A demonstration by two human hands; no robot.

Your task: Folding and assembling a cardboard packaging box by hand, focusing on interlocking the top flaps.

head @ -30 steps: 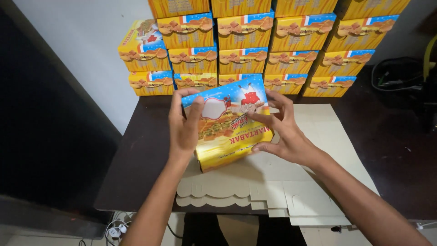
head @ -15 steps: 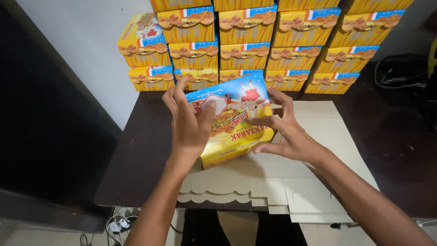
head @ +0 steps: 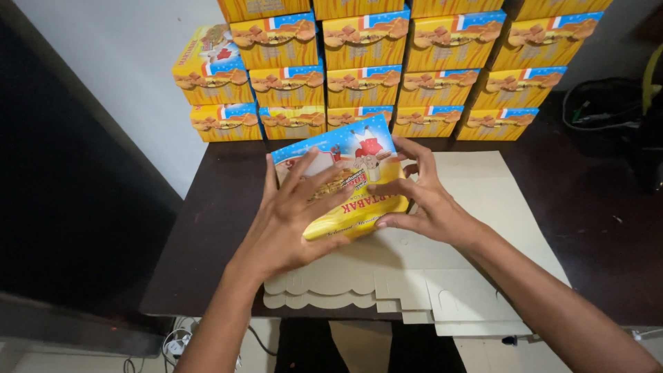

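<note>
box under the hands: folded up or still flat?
Folded up: the yellow and blue box shows a top and front face, standing above the flat blanks.

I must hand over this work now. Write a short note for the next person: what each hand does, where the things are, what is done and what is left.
Left hand: flat, fingers spread on top of the yellow and blue box.
Right hand: pressing the box's right side.
Box lies on the stack of flat unfolded cartons on the dark table.
Done: many folded boxes stacked against the wall.
Left: flat cartons not yet folded.
</note>
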